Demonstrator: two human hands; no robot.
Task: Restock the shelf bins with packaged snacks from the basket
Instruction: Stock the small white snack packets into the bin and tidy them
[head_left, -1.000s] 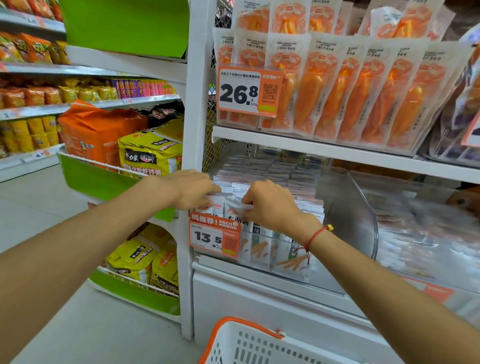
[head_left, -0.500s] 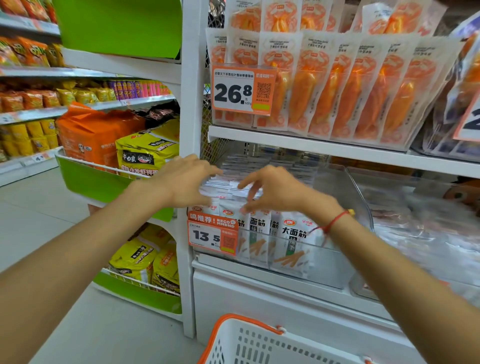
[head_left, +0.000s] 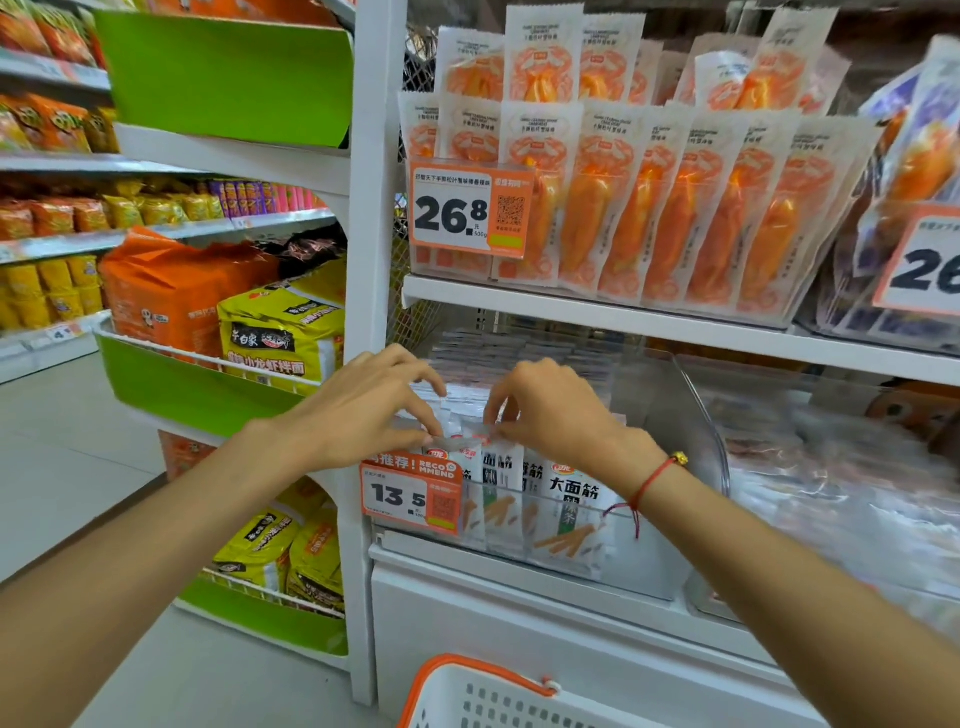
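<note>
Between the two hands, at the front of the clear shelf bin (head_left: 670, 415), white snack packets (head_left: 563, 512) stand upright in a row, their top edges right under the fingertips. The left hand (head_left: 363, 410) reaches in from the left with its fingers curled down, thumb and forefinger pinching the top edge of a packet at the left end of the row. The right hand (head_left: 550, 410) comes in from the right, fingers likewise curled, pinching the top of a neighbouring packet; the two hands sit close together, nearly touching at the fingertips. A red string bracelet (head_left: 652, 480) circles the right wrist. Beyond the hands, deeper in the bin, more of the same packets lie stacked in rows. Just below the left hand an orange price tag reading 13.5 (head_left: 413, 491) is fixed to the bin's front wall. Above the hands, on the next shelf up, orange-and-white pouches (head_left: 649, 208) stand behind a 26.8 price tag (head_left: 470, 208). Beneath the forearms, at the bottom edge of the view, the white basket with an orange rim (head_left: 483, 686) sits well apart from the hands. Left of the left forearm, yellow noodle packs (head_left: 283, 338) fill a green-fronted shelf.
</note>
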